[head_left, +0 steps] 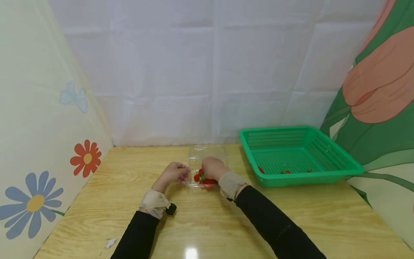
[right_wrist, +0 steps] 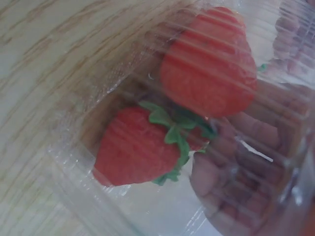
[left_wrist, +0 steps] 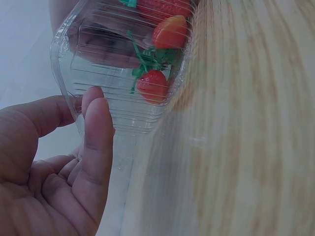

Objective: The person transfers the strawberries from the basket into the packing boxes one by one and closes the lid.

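A clear plastic clamshell box (head_left: 194,184) stands on the table with its lid (head_left: 207,151) tipped back. Several red strawberries (left_wrist: 153,86) with green leaves lie inside. My left hand (head_left: 176,173) pinches the box's left edge between thumb and fingertips (left_wrist: 98,115). The right hand (head_left: 214,168) reaches down into the box from above, its fingers bent among the fruit. Through the ribbed wall, the right wrist view shows a large strawberry (right_wrist: 209,64) close to those fingers and another strawberry (right_wrist: 135,147) below it. Whether the fingers grip one is hidden.
A green perforated plastic basket (head_left: 300,177) stands right of the box, with a few strawberries (head_left: 285,172) near its front wall. A white sheet (head_left: 168,72) hangs behind the wooden table (head_left: 200,223). A small white scrap (head_left: 110,243) lies at the front left.
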Motion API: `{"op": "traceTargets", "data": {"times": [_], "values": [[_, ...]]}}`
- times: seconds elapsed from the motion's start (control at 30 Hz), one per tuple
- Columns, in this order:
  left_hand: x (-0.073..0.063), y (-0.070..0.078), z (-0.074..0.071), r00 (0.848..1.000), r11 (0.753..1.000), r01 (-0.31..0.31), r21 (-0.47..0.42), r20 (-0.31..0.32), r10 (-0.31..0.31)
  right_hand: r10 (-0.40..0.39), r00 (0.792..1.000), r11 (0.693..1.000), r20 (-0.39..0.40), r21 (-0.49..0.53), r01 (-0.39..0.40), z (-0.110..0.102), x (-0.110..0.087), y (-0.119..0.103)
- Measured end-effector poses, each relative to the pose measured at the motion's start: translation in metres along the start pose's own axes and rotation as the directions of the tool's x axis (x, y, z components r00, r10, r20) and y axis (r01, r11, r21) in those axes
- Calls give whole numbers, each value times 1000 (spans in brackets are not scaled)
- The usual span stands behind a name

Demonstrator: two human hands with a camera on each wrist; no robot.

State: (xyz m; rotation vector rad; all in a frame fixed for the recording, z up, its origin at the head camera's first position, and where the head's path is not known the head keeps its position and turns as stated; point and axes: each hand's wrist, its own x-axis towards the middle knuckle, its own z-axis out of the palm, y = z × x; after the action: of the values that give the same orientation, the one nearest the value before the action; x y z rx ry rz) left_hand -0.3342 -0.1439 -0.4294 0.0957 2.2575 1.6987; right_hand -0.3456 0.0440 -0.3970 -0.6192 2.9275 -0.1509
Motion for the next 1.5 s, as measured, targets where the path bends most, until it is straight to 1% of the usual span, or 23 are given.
{"op": "traceTargets", "data": {"times": [0.03, 0.13, 0.27, 0.37, 0.5, 0.53, 0.7, 0.83, 0.93, 1.07, 1.17, 1.23, 1.3, 1.4, 1.5], "values": [[0, 0, 0, 1000, 1000, 3, -1, 1, -3, 3, 1000, 1000, 6, -2, -3, 0, 0, 0], [-11, 10, 1, 1000, 1000, -1, -10, 8, 1, 11, 1000, 1000, 8, -3, -11, 0, 0, -1], [-10, 8, 2, 1000, 1000, -2, -16, -1, 2, 16, 1000, 1000, 4, 1, -16, -1, -2, -2], [0, -4, 0, 1000, 1000, 1, -13, -13, -1, 8, 1000, 1000, 5, 18, -8, -3, -3, -2], [-2, -3, -1, 1000, 1000, 3, -19, -19, -3, -9, 1000, 999, 3, 44, 9, -8, -6, -2], [-1, -4, -1, 1000, 1000, 5, -23, -21, -5, -15, 1000, 999, 6, 49, 14, -10, -7, -2], [-1, -5, -1, 1000, 1000, 8, -28, -21, -9, -49, 998, 997, -39, 49, 51, -24, -15, 2], [1, -6, -1, 1000, 1000, 4, -26, -14, -4, -52, 996, 993, -79, 105, 60, -42, -25, 7], [1, -6, 0, 1000, 1000, 6, -25, -17, -7, -20, 997, 985, -78, 167, 33, -61, -37, 13], [2, -6, 0, 1000, 1000, 9, -24, -21, -10, 5, 996, 979, -93, 203, 14, -86, -57, 30], [3, -5, 1, 1000, 1000, 6, -20, -16, -7, 19, 990, 981, -136, 195, 8, -100, -70, 49], [3, -4, 1, 1000, 1000, 3, -15, -15, -3, 44, 987, 979, -154, 201, -12, -108, -79, 64], [2, -3, 1, 1000, 1000, 2, -13, -16, -2, 69, 983, 980, -169, 197, -35, -112, -85, 80], [2, -2, 2, 1000, 1000, 3, -14, -22, -4, 114, 981, 974, -159, 215, -78, -115, -94, 101], [1, -1, 2, 1000, 1000, 5, -15, -18, -5, 139, 980, 970, -140, 220, -106, -115, -103, 120]]}}
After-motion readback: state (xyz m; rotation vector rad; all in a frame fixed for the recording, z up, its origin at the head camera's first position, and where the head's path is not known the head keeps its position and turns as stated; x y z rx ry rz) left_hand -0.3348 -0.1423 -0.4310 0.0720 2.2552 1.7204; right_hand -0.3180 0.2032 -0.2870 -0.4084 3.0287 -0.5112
